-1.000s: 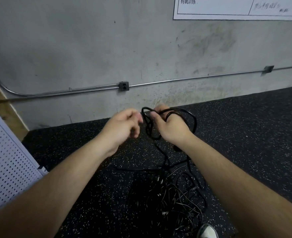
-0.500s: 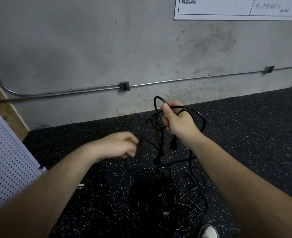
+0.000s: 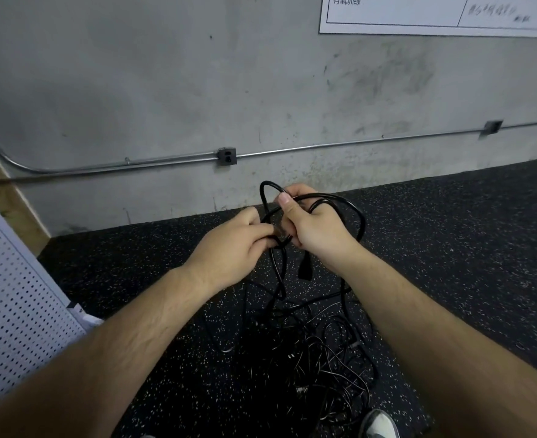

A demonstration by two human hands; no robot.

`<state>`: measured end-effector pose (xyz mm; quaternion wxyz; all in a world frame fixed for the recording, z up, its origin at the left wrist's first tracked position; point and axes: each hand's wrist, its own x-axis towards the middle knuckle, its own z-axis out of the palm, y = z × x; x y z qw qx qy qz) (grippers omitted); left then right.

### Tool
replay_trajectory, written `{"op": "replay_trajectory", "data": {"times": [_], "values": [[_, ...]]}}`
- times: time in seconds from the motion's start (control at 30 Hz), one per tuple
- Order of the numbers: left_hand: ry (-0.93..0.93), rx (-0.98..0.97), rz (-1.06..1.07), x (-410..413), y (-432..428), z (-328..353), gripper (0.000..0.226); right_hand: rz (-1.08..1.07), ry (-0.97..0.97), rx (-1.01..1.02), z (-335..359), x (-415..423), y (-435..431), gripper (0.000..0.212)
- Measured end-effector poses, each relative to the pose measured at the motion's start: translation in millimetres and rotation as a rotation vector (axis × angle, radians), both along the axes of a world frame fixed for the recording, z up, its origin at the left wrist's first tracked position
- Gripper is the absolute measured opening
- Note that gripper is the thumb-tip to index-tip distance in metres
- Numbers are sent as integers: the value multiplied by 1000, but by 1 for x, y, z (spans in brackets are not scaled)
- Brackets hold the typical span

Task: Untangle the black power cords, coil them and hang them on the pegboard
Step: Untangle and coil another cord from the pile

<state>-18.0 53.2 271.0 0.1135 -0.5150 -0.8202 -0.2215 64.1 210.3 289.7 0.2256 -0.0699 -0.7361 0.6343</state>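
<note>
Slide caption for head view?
Left hand and right hand hold a black cord loop above the tangled pile; pegboard at left.

This looks like a gym's work room. The floor (image 3: 466,232) is black rubber with little white specks. The wall (image 3: 134,74) is bare gray concrete, with a metal pipe (image 3: 324,147) and an outlet box (image 3: 227,156) on it. A paper chart (image 3: 418,14) hangs up high. A white pegboard (image 3: 11,311) stands at the left.

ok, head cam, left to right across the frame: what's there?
pegboard → left hand → right hand → junction box on the far-right wall. Both hands grip the cord.
</note>
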Motion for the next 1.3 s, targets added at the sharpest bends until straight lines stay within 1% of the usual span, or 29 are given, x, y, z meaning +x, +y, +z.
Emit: {"op": "replay_trajectory", "data": {"times": [0.07, 0.13, 0.2, 0.23, 0.27, 0.3, 0.33, 0.37, 0.4, 0.43, 0.47, 0.5, 0.53, 0.57, 0.6, 0.63, 0.67, 0.7, 0.73, 0.77, 0.8, 0.83, 0.87, 0.97, 1.0, 1.03, 1.1, 1.23, 1.3], "values": [[-41, 66, -15, 0, 2, -2, 16, 5, -5, 30, -4, -2, -2, 11], [-90, 216, -10, 3, 3, -1, 13, -33, -18, 113, -8, -5, -1, 15], [-189, 425, 85, 1, 0, 6, 10, -116, -132, 325, -11, -4, 5, 13], [-279, 547, 147, -2, -4, 11, 13, -162, -215, 432, -11, -2, 10, 12], [-390, 676, 198, -8, -9, 15, 18, -203, -282, 488, -13, 0, 16, 11], [-485, 794, 255, -17, -14, 17, 22, -239, -323, 489, -14, 3, 23, 11], [-537, 876, 320, -26, -22, 18, 23, -273, -349, 464, -17, 4, 31, 10], [-555, 907, 392, -34, -30, 19, 22, -308, -364, 422, -20, 6, 37, 9], [-557, 890, 467, -41, -38, 19, 21, -339, -364, 358, -20, 7, 42, 10], [-572, 825, 528, -47, -44, 18, 20, -346, -338, 275, -21, 7, 47, 12], [-611, 693, 568, -52, -48, 16, 19, -328, -294, 177, -20, 7, 49, 14], [-623, 484, 600, -53, -50, 14, 18, -288, -254, 85, -18, 8, 50, 16], [-590, 235, 631, -51, -50, 10, 16, -234, -229, 22, -15, 8, 49, 20], [-518, 32, 642, -47, -48, 7, 19, -177, -219, -21, -11, 8, 47, 25], [-446, -61, 622, -42, -45, 5, 31, -117, -212, -56, -7, 7, 43, 30], [-416, -50, 568, -35, -40, 6, 43, -52, -200, -88, -2, 6, 39, 35], [-436, 26, 480, -27, -34, 8, 49, 18, -188, -121, 1, 4, 35, 38], [-522, 126, 360, -18, -27, 11, 54, 85, -180, -150, 5, 1, 30, 40], [-669, 199, 235, -11, -19, 14, 59, 141, -177, -164, 8, -1, 24, 40], [-824, 244, 125, -3, -11, 14, 67, 180, -183, -160, 10, -2, 18, 36], [-916, 248, 56, 2, -5, 13, 75, 204, -193, -152, 11, -3, 13, 32], [-950, 253, 4, 6, 0, 12, 79, 216, -203, -147, 12, -3, 10, 30], [-942, 266, -21, 7, 1, 10, 76, 221, -208, -147, 13, -2, 8, 29], [-946, 327, -32, 6, 1, 12, 51, 229, -212, -87, 15, 2, 11, 31], [-953, 317, -56, 5, 0, 13, 42, 223, -212, -52, 16, 3, 13, 32], [-957, 318, -75, 6, 0, 14, 30, 212, -207, -29, 17, 4, 14, 34], [-992, 411, -46, 5, -1, 16, 6, 182, -184, -35, 18, 2, 18, 37], [-1180, 688, 104, -5, -13, 25, 27, 35, -186, -90, 18, 2, 30, 38], [-1285, 748, 111, -15, -22, 28, 35, -38, -177, -208, 19, 2, 41, 35]]}}
